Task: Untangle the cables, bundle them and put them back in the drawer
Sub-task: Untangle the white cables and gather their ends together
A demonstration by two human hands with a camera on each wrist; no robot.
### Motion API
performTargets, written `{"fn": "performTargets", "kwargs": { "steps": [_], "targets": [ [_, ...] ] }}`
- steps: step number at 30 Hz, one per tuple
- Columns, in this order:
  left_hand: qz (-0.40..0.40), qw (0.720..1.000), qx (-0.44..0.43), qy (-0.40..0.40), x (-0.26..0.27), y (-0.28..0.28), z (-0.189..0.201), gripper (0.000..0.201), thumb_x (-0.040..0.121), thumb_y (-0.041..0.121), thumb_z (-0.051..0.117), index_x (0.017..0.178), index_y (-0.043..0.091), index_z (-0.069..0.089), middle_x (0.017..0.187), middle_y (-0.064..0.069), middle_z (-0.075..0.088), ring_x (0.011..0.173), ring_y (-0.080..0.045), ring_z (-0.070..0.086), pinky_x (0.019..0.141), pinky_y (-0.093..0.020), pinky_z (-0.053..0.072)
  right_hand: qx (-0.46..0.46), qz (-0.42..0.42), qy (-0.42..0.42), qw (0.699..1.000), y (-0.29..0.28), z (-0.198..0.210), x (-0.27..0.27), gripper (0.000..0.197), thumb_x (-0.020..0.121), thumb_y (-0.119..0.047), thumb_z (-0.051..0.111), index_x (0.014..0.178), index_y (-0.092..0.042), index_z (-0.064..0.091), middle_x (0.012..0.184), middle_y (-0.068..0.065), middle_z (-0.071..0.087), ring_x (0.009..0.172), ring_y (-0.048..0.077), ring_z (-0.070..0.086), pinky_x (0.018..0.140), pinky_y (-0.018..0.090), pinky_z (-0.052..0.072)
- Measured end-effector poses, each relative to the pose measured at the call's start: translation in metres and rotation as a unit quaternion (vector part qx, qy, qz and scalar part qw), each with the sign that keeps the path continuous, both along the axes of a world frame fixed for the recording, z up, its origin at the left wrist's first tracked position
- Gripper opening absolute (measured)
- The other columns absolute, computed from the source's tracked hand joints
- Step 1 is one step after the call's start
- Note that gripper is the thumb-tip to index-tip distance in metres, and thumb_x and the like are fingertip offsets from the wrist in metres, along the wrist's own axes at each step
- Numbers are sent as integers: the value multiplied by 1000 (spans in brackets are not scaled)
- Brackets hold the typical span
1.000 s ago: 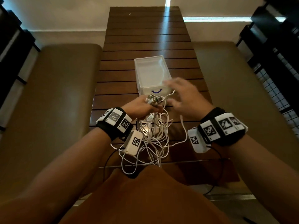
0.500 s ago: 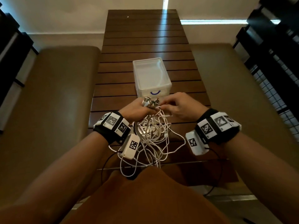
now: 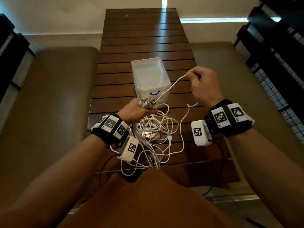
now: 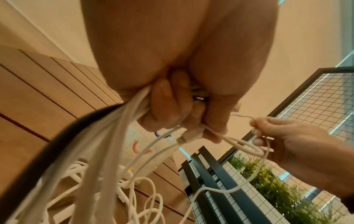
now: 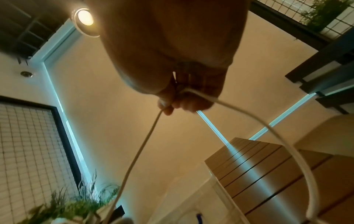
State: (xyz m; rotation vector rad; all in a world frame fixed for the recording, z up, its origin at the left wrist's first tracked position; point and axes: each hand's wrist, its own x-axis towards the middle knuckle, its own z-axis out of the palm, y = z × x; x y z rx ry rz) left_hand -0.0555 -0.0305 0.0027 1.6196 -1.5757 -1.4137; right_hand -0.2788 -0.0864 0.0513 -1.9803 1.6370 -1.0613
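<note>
1. Setting: a lived-in indoor seating nook, most likely a home or lounge.
2. Slatted dark wooden table (image 3: 144, 38), running ahead of both hands.
3. Padded brown bench seats (image 3: 54, 89) beside the table, outside each hand.
4. Black metal-framed wire-mesh partition (image 4: 314, 97), beyond the right hand, with green plants (image 4: 272, 188) behind it.
5. Recessed ceiling lamp (image 5: 85, 19) above; cream walls (image 3: 54, 14) ahead.

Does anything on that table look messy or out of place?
Yes: the white cables lie in a knotted heap on the wooden table, some loops hanging over its near edge. The plastic drawer box looks intact.
</note>
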Motion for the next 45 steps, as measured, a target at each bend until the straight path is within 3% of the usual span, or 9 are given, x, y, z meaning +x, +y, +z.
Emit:
{"fn": "performTargets", "kwargs": {
  "steps": [5,11,22,25,28,31,35,39,45],
  "targets": [
    [-21,1000,11,1,-6,-1,3,11,91,8,61,90,12,71,80,-2,68,54,1,56,52,-13,43,72,172,174,967,23,-18,20,41,92,-22,59,132,-22,53,131,1,52,120,16,48,105,36,38],
    [-44,999,17,14,-5,2,10,7,90,15,64,85,13,67,65,4,60,46,-2,44,43,-18,36,93,230,168,954,32,-23,30,18,95,-28,55,97,-23,72,80,-8,63,76,16,60,71,34,48],
    [2,998,37,-53,10,10,-10,3,86,9,67,85,9,70,83,-7,70,66,-16,65,64,-30,54,113,31,15,993,19,-5,-18,15,93,-21,60,88,-18,74,68,-10,62,64,5,54,65,24,39],
    [99,994,19,40,2,11,1,2,88,3,64,89,3,65,54,10,61,38,3,49,40,-10,38,238,-44,238,940,27,-14,-51,16,91,-27,57,90,-24,73,95,2,67,88,25,61,78,32,47],
    [129,987,-27,89,-14,7,16,6,90,2,61,90,2,67,46,15,57,39,6,49,42,-7,36,373,-43,391,840,48,-36,-62,48,91,-42,54,134,-20,49,138,18,50,126,36,47,105,46,39],
    [123,987,-93,34,-25,4,18,13,91,14,62,90,8,74,73,4,69,64,-3,62,61,-25,47,372,72,392,838,77,-58,-45,79,89,-44,59,152,-31,13,159,15,12,147,34,9,117,51,13],
    [94,988,-122,-12,-40,2,21,16,90,22,62,83,9,69,90,-11,70,81,-21,67,72,-42,54,439,205,323,813,107,-107,-20,60,83,-29,71,139,-29,46,142,4,42,131,27,42,106,42,39],
    [95,984,-55,140,-48,-3,34,30,97,22,55,68,15,58,68,-8,48,40,-5,35,41,-21,27,394,131,374,830,124,-139,-33,34,89,-36,61,119,-20,63,126,8,46,115,30,49,94,40,43],
    [-7,976,-28,214,-74,-9,44,33,101,26,45,76,10,60,60,6,53,42,-6,29,40,-21,21,396,-78,378,833,139,-147,-107,26,94,-26,46,115,-17,56,123,12,51,114,34,51,90,43,44]
  ]
}}
